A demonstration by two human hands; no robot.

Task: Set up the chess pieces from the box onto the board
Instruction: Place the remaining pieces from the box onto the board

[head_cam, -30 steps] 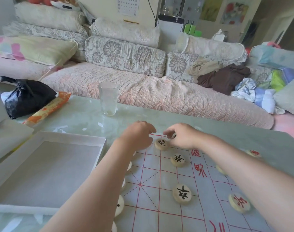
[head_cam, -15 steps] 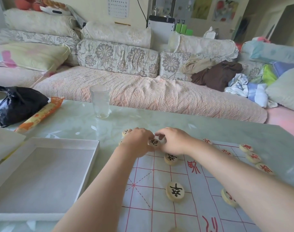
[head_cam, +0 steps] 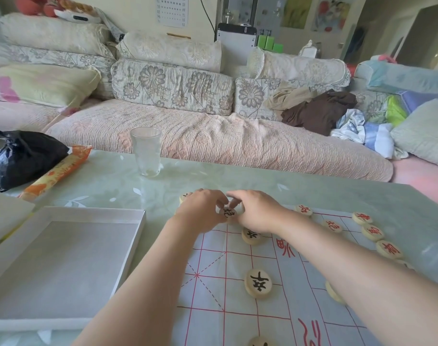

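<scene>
A paper board (head_cam: pixel 298 290) with red grid lines lies on the table. Round wooden pieces with black characters stand on it, one (head_cam: pixel 258 283) in the middle and one (head_cam: pixel 251 236) farther back. My left hand (head_cam: pixel 200 209) and my right hand (head_cam: pixel 256 211) meet at the board's far edge, and both pinch a black-marked piece (head_cam: pixel 228 213) between their fingertips. Another piece (head_cam: pixel 185 196) peeks out behind my left hand. Several red-marked pieces (head_cam: pixel 372 232) line the right side. The white box (head_cam: pixel 128 248) sits to the left with nothing visible inside.
A clear glass (head_cam: pixel 146 151) stands on the table beyond the hands. A black bag (head_cam: pixel 23 156) and an orange packet (head_cam: pixel 60 171) lie at the far left. A sofa with cushions and clothes runs behind the table.
Both hands have closed in on the black-marked piece at the far edge of the board and now pinch it together. The view has tilted up slightly.
</scene>
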